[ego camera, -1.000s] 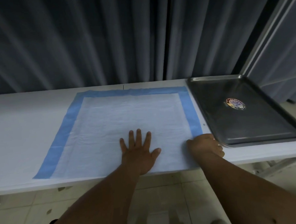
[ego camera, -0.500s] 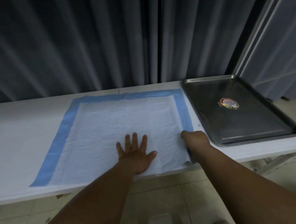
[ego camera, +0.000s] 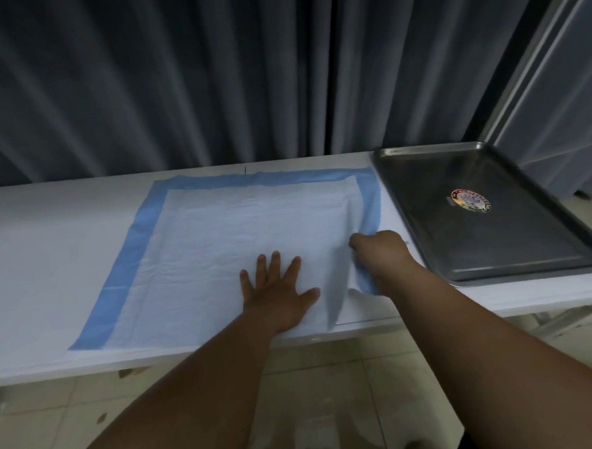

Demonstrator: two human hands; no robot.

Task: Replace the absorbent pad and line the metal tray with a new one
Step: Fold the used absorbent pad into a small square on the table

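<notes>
A white absorbent pad (ego camera: 227, 241) with a blue border lies spread on the white table. My left hand (ego camera: 277, 290) rests flat on its near middle, fingers apart. My right hand (ego camera: 380, 250) grips the pad's near right corner and has lifted it, so the right edge folds inward and its blue underside shows. To the right of the pad sits the metal tray (ego camera: 423, 190), bare inside except for a round sticker (ego camera: 470, 201).
The white table (ego camera: 48, 237) runs left to right, with dark curtains (ego camera: 211, 74) right behind it. A metal frame post (ego camera: 532, 50) stands at the back right. Below the table's front edge lies a tiled floor (ego camera: 330, 377).
My right hand has closed on the pad's right corner and pulled it up and inward, folding the right edge over. My left hand stays flat on the pad.
</notes>
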